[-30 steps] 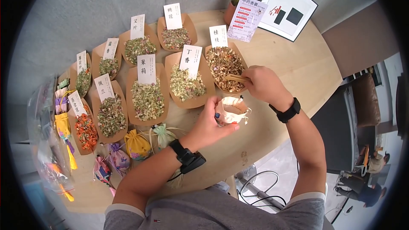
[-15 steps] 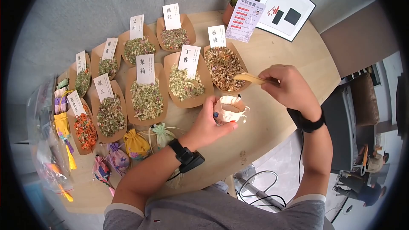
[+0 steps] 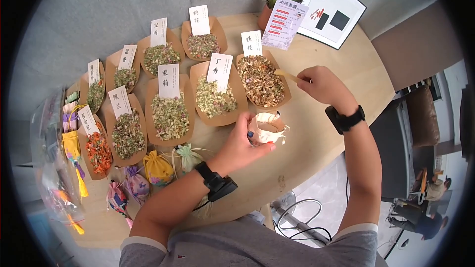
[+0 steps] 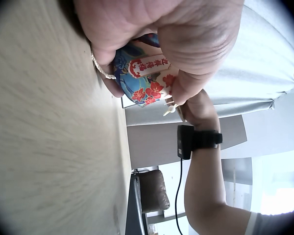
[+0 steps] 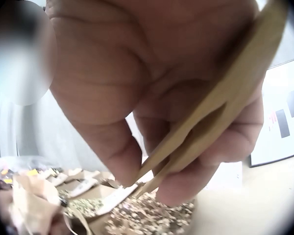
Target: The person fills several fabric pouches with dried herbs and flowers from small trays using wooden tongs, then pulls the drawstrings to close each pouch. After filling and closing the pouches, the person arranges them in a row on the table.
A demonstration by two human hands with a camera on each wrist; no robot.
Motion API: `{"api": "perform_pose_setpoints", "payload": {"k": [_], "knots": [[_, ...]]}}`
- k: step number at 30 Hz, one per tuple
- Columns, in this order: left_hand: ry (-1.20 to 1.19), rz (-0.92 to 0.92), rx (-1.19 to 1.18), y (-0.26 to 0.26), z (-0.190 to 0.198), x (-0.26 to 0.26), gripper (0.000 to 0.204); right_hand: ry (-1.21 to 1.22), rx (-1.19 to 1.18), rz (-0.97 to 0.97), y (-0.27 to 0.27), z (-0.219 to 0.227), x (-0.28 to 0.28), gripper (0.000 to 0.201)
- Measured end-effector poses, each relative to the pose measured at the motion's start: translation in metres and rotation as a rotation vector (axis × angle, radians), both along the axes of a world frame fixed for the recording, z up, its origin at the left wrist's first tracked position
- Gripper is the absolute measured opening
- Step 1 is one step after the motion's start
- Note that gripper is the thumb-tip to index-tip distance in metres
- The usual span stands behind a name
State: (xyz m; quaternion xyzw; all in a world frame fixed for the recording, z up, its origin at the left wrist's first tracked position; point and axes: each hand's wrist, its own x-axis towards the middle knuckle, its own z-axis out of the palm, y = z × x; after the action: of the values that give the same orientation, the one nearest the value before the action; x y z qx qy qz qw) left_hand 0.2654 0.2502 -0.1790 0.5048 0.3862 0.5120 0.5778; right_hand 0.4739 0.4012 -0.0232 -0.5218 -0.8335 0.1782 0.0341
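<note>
My left hand (image 3: 241, 143) grips a small drawstring pouch (image 3: 269, 136) over the table, its mouth held wide. The left wrist view shows the pouch's blue side with red flowers (image 4: 149, 90) and a white cord. My right hand (image 3: 321, 86) pinches a pair of wooden tongs (image 3: 287, 75) between thumb and fingers. The tongs' tips overlap the right edge of a brown paper tray holding brown woody chips (image 3: 262, 86). In the right wrist view the two tong arms (image 5: 196, 122) run close together between the fingers, above the chips.
Several labelled paper trays of dried herbs (image 3: 170, 113) stand left of the chips. Finished-looking pouches (image 3: 158, 168) lie along the front left. A purple card (image 3: 284, 22), potted plant (image 3: 264, 17) and framed picture (image 3: 329, 10) stand behind. The table edge (image 3: 381, 101) curves at right.
My right hand pulled the tongs back rightward out of the chips, then moved up and forward again to the tray's right edge. The left hand and pouch stayed nearly still.
</note>
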Motion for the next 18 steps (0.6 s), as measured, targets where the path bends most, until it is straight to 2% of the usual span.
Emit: {"api": "perform_pose_setpoints", "payload": {"k": [5, 8, 11, 14, 16, 18], "knots": [[-0.026, -0.016, -0.03, -0.002, 0.009, -0.002, 0.08, -0.16, -0.005, -0.023, 0.022, -0.022, -0.017, 0.024], [-0.006, -0.031, -0.063, -0.002, 0.012, -0.003, 0.079, -0.025, -0.087, 0.02, 0.017, -0.018, -0.025, 0.024], [0.016, -0.031, -0.041, -0.002, 0.012, -0.004, 0.079, -0.022, -0.151, 0.037, 0.012, -0.019, -0.027, 0.023], [-0.012, -0.037, -0.068, -0.003, 0.016, -0.004, 0.079, -0.012, -0.101, 0.097, 0.003, -0.016, -0.028, 0.023], [0.075, -0.101, -0.086, -0.002, 0.018, -0.007, 0.071, -0.015, -0.059, 0.124, 0.001, -0.021, -0.026, 0.022], [0.074, -0.098, -0.082, -0.002, 0.016, -0.007, 0.07, -0.019, -0.017, 0.149, 0.0, -0.031, -0.024, 0.022]]}}
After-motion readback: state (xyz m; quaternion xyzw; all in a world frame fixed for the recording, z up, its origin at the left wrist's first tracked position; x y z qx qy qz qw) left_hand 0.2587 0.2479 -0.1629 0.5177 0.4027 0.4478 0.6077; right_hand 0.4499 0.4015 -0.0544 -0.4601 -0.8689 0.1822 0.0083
